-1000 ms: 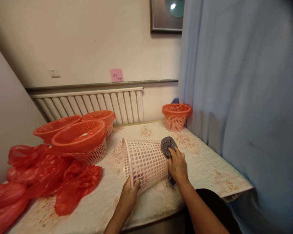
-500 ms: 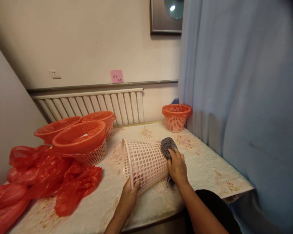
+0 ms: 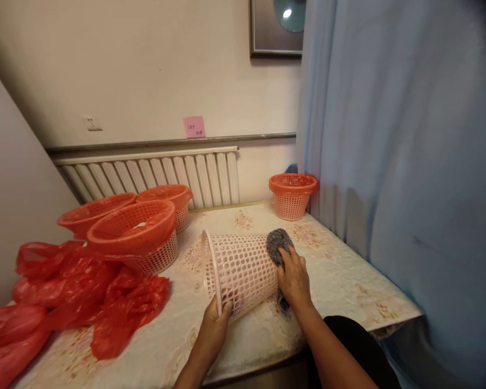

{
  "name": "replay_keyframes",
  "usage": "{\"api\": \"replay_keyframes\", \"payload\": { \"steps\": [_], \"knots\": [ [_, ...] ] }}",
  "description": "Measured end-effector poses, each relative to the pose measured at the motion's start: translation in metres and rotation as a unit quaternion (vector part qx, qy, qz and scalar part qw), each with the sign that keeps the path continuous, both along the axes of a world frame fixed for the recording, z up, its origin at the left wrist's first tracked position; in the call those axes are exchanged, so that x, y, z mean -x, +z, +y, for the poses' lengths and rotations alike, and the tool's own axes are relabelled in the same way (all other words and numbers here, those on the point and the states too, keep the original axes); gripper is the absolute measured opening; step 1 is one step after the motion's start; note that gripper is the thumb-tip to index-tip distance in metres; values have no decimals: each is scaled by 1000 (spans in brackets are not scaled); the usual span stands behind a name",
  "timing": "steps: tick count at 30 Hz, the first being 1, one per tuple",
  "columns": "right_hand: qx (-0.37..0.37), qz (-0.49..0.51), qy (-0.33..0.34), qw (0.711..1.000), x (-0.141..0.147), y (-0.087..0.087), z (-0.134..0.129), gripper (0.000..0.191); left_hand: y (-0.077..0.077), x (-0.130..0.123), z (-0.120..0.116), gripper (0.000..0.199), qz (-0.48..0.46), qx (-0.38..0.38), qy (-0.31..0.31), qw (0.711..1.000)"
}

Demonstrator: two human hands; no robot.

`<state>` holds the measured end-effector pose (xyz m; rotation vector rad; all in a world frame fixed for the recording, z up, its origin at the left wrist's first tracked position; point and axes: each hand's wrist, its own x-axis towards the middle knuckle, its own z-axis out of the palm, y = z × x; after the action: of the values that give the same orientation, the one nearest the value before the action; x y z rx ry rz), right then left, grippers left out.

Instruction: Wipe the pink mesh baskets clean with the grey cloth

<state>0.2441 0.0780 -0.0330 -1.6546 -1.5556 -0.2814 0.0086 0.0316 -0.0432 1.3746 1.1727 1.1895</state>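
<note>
While red bags are heaped before three red-lined baskets, a pink basket is held on its side over the table, its rim gripped by the left hand. At its base, a gray cloth is clutched by the right hand, fingers curled; beyond, another lined basket is set beside a blue curtain.

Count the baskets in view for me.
5: a tipped basket in the left hand; a lined basket by the curtain; at left, a front basket, a back-left basket and a back-right basket. More may be hidden.
</note>
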Motion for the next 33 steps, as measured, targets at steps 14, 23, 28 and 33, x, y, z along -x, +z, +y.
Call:
{"api": "replay_keyframes", "payload": {
  "steps": [14,23,28,33],
  "knots": [
    [-108,-68,275,953,97,14,-71,52,12,-2,-1,37,-28,-8,-7,1000],
    [-38,-41,91,994,33,16,-15,51,9,0,-1,44,0,14,14,1000],
    [-6,10,-22,1000,-5,2,5,51,9,-1,-3,41,9,13,21,1000],
    [-26,19,-14,999,5,1,-1,53,8,1,0,39,3,7,24,1000]
  ]
}}
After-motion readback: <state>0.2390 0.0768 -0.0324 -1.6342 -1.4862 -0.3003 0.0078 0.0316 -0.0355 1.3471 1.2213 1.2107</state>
